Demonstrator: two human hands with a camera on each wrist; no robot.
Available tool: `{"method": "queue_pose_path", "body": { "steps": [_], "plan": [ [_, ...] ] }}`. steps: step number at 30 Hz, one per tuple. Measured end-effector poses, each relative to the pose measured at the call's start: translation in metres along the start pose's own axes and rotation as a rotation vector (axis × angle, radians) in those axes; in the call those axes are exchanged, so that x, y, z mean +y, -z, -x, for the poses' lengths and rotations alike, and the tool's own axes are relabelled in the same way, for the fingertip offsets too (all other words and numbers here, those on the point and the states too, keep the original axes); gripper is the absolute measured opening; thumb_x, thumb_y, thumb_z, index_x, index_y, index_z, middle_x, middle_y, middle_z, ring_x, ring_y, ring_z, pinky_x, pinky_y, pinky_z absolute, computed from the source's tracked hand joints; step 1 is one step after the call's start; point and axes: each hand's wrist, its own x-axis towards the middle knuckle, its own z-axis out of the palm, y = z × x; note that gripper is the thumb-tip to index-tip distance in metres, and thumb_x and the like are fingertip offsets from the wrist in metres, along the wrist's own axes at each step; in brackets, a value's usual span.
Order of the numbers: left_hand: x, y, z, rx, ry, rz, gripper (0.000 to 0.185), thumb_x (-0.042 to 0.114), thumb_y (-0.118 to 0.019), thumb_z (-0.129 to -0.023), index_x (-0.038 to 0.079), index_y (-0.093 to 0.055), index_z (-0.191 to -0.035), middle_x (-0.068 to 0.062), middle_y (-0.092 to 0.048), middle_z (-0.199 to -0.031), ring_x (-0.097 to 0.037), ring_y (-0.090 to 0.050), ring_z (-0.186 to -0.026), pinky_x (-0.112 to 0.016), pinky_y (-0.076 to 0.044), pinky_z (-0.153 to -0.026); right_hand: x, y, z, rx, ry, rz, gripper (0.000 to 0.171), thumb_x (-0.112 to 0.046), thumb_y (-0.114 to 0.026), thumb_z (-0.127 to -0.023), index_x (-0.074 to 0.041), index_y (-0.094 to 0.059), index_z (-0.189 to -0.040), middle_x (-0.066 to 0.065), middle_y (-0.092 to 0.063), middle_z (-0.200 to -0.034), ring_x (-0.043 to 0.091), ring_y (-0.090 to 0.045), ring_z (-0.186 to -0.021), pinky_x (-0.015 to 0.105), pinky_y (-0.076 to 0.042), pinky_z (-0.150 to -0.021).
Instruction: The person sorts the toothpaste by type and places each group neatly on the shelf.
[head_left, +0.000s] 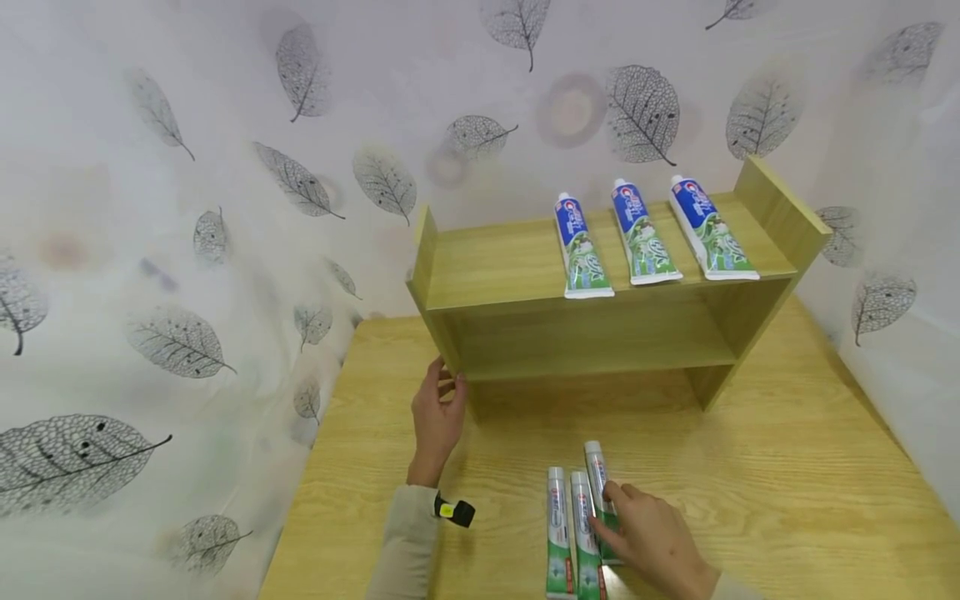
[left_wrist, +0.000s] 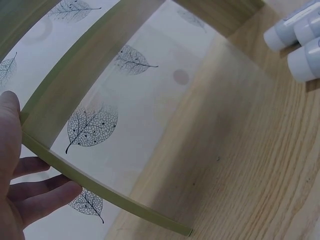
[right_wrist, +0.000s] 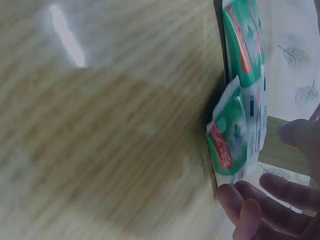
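Done: three blue-green tubes atop the shelf. Apparently outstanding: three silver-green tubes before it. Left hand clasps its side; right hand touches one (pinch: cannot tell).

Your left hand grips, thumb opposing its fingers; your right hand sits nearer you, thumb and fingers apart.

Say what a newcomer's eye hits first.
Likely the three blue-and-green toothpaste tubes atop the yellowish wooden shelf unit. Next, the three silver-and-green tubes on the wooden table, the right hand at the rightmost and the left hand gripping the shelf unit's left side. Behind, dark leaf prints cover the pale wall.
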Motion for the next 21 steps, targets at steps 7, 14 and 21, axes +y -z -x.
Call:
{"method": "queue_pose_path", "body": {
  "steps": [7,14,21],
  "plan": [
    [-0.001,0.0,0.002,0.002,0.007,0.006,0.043,0.016,-0.064,-0.107,0.008,-0.062,-0.149,-0.022,-0.076,-0.112,-0.041,-0.082,-0.096,-0.042,-0.071,-0.071,-0.002,-0.007,0.006,-0.065,-0.031,0.013,0.033,-0.034,-0.093,-0.086,-0.014,-0.069,-0.097,-0.009,-0.059,-0.077,-0.002,-0.04,-0.061,0.016,-0.037,-0.051],
    [-0.002,0.0,0.003,-0.006,0.017,0.012,0.043,0.017,-0.063,-0.108,0.01,-0.061,-0.151,-0.021,-0.075,-0.113,-0.041,-0.082,-0.099,-0.042,-0.072,-0.073,-0.003,-0.01,0.011,-0.092,-0.083,-0.018,0.031,-0.026,-0.092,-0.087,-0.012,-0.069,-0.101,-0.007,-0.058,-0.073,0.0,-0.041,-0.058,0.018,-0.037,-0.049],
    [-0.001,0.001,0.001,-0.009,0.02,0.005,0.043,0.016,-0.063,-0.108,0.009,-0.06,-0.151,-0.023,-0.075,-0.113,-0.042,-0.082,-0.099,-0.044,-0.072,-0.074,-0.004,-0.011,0.015,-0.109,-0.066,-0.065,0.033,-0.018,-0.091,-0.086,-0.01,-0.064,-0.102,-0.006,-0.059,-0.071,-0.001,-0.044,-0.058,0.017,-0.038,-0.049]
  ]
}}
